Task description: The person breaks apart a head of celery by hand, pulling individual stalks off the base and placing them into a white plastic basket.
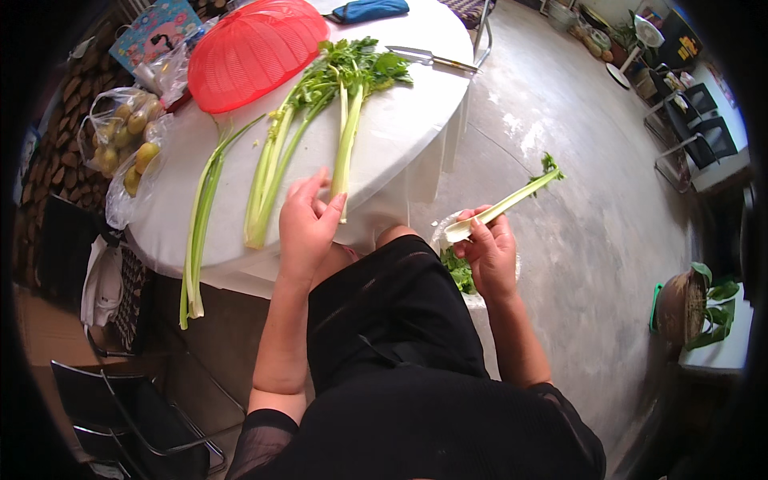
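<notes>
In the head view my right hand (492, 252) grips a single celery stalk (504, 204) near its broad pale base. Its small leafy tip points up and right, away from me. Below that hand, celery leaves (457, 270) lie in a container lined with a pale plastic bag (443, 231). My left hand (309, 222) is at the table's near edge with fingers apart, its thumb overlapping the lower end of a leafy celery bunch (349, 138). Left of it lie another celery bunch (264, 198) and long, thinner celery stalks (207, 204), whose pale ends overhang the edge.
A red mesh food cover (252, 54), a knife (435, 58) and a blue pouch (369, 10) rest on the white-covered table (414, 114). Bagged yellow fruit (123, 129) sits at its left. Black chairs (138, 408) stand lower left; a potted plant (684, 306) is at right.
</notes>
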The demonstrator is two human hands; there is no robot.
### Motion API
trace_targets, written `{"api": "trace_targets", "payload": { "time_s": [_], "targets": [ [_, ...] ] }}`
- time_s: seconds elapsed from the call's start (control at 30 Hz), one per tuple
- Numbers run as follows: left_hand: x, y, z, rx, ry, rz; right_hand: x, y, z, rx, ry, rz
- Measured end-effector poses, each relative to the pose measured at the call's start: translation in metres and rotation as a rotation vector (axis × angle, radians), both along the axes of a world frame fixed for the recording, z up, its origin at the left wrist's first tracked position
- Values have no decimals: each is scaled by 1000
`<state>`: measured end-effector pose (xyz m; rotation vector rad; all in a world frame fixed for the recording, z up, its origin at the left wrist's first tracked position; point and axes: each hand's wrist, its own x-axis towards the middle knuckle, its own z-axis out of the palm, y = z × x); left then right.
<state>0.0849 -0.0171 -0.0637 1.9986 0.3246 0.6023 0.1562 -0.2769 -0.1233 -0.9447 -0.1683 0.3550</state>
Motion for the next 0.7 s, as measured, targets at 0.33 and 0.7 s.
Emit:
{"api": "trace_targets", "payload": {
  "time_s": [0.33, 0.7],
  "targets": [
    [44, -90, 4, -287, 163, -626, -18, -23, 7, -180, -198, 146],
    [114, -166, -16, -795, 221, -690, -22, -67, -16, -385, -138, 74]
  ]
}}
